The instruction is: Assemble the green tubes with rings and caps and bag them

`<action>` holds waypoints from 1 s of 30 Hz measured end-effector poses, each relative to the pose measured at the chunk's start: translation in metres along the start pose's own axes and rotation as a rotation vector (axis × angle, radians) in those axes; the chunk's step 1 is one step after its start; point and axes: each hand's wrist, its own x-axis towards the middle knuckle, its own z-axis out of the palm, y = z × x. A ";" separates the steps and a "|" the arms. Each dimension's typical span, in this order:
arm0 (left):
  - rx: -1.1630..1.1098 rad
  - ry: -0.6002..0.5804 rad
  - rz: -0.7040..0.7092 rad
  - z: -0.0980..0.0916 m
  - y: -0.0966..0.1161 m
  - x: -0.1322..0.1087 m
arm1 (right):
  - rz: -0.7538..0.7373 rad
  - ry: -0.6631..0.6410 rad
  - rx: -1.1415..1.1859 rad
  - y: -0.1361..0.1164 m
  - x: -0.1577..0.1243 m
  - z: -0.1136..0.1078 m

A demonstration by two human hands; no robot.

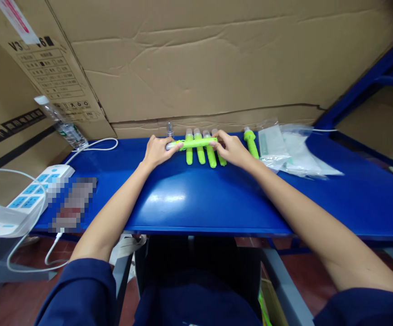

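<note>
A yellow-green tube (198,143) with a clear end lies level between my two hands. My left hand (157,151) pinches its clear left end, and my right hand (230,147) grips its right end. Beneath and behind it, several similar green tubes (189,156) with clear tips lie side by side on the blue table (183,203). A small clear cap (170,128) stands behind my left hand. Another green tube (251,144), with a wider collar, lies to the right of my right hand.
Clear plastic bags (293,149) lie at the right. On the left are a power strip (35,194), a blurred phone (74,203) with a white cable, and a plastic bottle (64,127) leaning on cardboard. A cardboard wall (199,68) rises behind the table.
</note>
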 end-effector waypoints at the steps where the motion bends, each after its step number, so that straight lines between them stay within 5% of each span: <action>1: 0.003 -0.004 0.011 0.000 0.001 0.000 | 0.014 -0.012 -0.011 -0.001 0.000 -0.002; 10: 0.083 -0.015 0.025 -0.003 0.003 0.001 | -0.005 0.072 0.062 -0.004 0.001 -0.001; 18: 0.052 -0.121 -0.011 -0.008 0.010 -0.001 | 0.001 -0.007 -0.165 -0.008 0.000 -0.002; 25: 0.103 -0.064 -0.034 -0.008 0.009 -0.002 | -0.050 -0.013 -0.053 -0.008 -0.001 0.005; 30: 0.171 -0.060 0.008 -0.005 0.015 -0.001 | -0.106 -0.015 -0.267 -0.007 -0.004 0.003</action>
